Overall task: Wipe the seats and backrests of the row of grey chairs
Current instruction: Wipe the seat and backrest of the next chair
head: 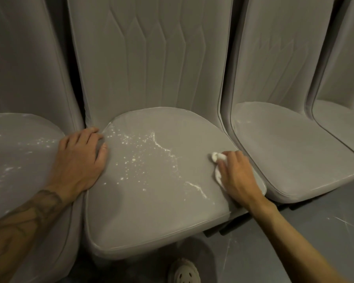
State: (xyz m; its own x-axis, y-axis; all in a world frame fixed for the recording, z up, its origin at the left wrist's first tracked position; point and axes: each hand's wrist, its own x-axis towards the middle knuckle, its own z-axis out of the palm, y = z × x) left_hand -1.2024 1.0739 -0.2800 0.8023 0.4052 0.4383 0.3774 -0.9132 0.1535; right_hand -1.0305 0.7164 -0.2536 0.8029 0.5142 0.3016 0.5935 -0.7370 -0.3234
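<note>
Left hand: the left hand [81, 158] lies spread and relaxed on the left rim of the middle seat [151, 217], holding nothing and bracing the chair.
Right hand: the right hand [237, 176] grips a wadded white cloth [218, 158] and presses it onto the seat's right side.
Shoe: a pale shoe [183, 271] stands on the grey floor [325, 217] just below the seat's front edge.
Middle seat: white powder [131, 158] speckles its left and centre, with two thin ridges of it just left of the cloth; the strip under the right hand looks clean.
Step in hand: likely sweeping this seat. Long overlapping strokes in one direction, with the wad refolded to a fresh face, should gather the ridges rather than smear them. The seam beside the left hand likely needs a fingertip pass.
Left seat: the left seat [18, 160] carries similar specks and appears unwiped.
Right seat: the right seat [294, 152] looks nearly clean, with a faint trace near its back corner.
Backrest: the quilted backrest [151, 58] rises behind, no powder visible on it.
</note>
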